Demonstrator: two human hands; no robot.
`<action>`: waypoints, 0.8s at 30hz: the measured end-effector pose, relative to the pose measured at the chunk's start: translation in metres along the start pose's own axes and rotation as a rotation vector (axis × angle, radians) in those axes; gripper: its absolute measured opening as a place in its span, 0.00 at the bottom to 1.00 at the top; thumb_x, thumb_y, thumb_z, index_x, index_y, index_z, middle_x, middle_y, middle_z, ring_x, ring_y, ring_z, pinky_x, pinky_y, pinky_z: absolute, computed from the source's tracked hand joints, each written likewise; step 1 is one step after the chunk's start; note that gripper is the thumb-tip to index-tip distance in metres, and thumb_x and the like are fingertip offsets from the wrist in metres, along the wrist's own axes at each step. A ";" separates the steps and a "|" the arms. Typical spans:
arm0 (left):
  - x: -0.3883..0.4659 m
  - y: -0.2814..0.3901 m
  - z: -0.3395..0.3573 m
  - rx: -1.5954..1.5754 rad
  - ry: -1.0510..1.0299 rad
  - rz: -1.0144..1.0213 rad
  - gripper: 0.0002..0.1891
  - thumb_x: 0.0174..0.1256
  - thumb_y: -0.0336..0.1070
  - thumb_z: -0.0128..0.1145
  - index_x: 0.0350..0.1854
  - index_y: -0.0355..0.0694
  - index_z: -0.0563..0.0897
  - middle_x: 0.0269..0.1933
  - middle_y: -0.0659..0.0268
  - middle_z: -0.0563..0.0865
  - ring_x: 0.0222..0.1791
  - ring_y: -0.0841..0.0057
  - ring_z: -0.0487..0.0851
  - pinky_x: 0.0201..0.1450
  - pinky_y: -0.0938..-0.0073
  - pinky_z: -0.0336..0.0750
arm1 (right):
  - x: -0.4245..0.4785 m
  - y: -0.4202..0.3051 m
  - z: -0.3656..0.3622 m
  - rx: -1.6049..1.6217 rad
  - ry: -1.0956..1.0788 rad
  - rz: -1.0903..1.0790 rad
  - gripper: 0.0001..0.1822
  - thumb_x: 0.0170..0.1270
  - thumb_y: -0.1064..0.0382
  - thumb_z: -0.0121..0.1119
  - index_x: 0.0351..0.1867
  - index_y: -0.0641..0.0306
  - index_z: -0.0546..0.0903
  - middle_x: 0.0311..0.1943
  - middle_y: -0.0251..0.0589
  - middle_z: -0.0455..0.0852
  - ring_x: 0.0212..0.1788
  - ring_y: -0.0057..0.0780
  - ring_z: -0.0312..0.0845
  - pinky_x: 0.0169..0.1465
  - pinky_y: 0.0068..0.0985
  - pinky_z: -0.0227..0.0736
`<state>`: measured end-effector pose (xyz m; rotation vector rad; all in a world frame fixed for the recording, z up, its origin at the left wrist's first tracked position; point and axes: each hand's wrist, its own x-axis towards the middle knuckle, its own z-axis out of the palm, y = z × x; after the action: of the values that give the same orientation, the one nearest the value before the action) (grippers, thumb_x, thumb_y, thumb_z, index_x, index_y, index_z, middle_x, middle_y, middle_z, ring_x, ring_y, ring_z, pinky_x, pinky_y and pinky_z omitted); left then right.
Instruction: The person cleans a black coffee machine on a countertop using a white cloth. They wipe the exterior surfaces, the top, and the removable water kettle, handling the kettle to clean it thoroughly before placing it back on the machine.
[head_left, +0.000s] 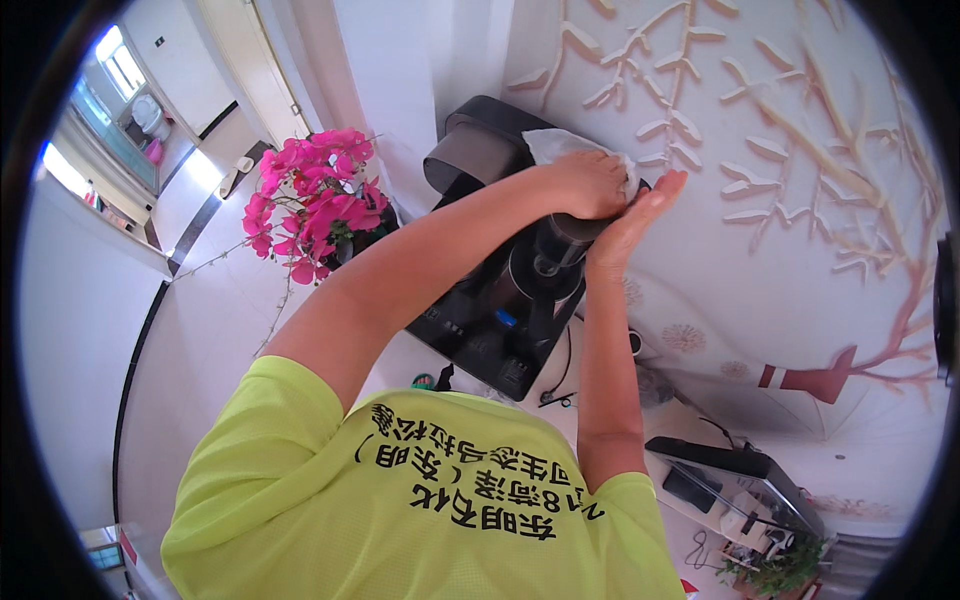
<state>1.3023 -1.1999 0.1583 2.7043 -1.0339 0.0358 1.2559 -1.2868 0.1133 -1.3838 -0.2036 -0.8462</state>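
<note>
A black countertop appliance (480, 120) with a glossy top panel (480, 337) stands before me, next to the wall. A white cloth or tissue (555, 144) lies over its raised part, at the upper right. My left hand (592, 184) presses down on this white piece, fingers bent over it. Beside it, my right hand (634, 225) rests with its palm against the side of the raised part, fingers extended and nothing seen in them. Below both hands is a dark kettle or jug (547, 262) with a glassy body on the panel.
Pink artificial-looking orchids (322, 195) stand left of the appliance. The wall (675, 247) bears raised branch reliefs. A cable (566, 360) hangs at the right, and a television (757, 480) stands at the lower right. Slippers (235, 177) lie by a doorway.
</note>
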 end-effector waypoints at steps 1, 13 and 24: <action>0.003 0.007 0.003 0.071 0.000 0.016 0.25 0.69 0.47 0.40 0.57 0.33 0.76 0.66 0.50 0.71 0.68 0.57 0.67 0.70 0.59 0.58 | -0.002 0.001 -0.003 0.075 0.049 0.027 0.43 0.72 0.34 0.34 0.75 0.63 0.40 0.76 0.49 0.41 0.78 0.39 0.35 0.76 0.37 0.34; 0.003 0.065 0.032 0.080 -0.006 0.117 0.24 0.64 0.41 0.46 0.60 0.34 0.76 0.63 0.54 0.75 0.63 0.60 0.73 0.67 0.63 0.63 | -0.035 0.004 -0.051 0.240 0.303 0.156 0.42 0.71 0.32 0.34 0.75 0.57 0.46 0.75 0.46 0.46 0.77 0.37 0.39 0.75 0.38 0.40; -0.047 0.062 0.038 -2.455 -0.266 -0.091 0.24 0.69 0.42 0.42 0.62 0.34 0.74 0.59 0.55 0.80 0.60 0.61 0.77 0.64 0.56 0.69 | -0.071 -0.049 -0.152 0.183 0.323 0.276 0.37 0.74 0.37 0.28 0.73 0.61 0.55 0.71 0.48 0.60 0.74 0.39 0.49 0.74 0.41 0.37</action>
<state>1.2240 -1.2230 0.1298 0.4245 -0.2260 -0.8915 1.1236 -1.3949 0.0762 -1.0577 0.1534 -0.7850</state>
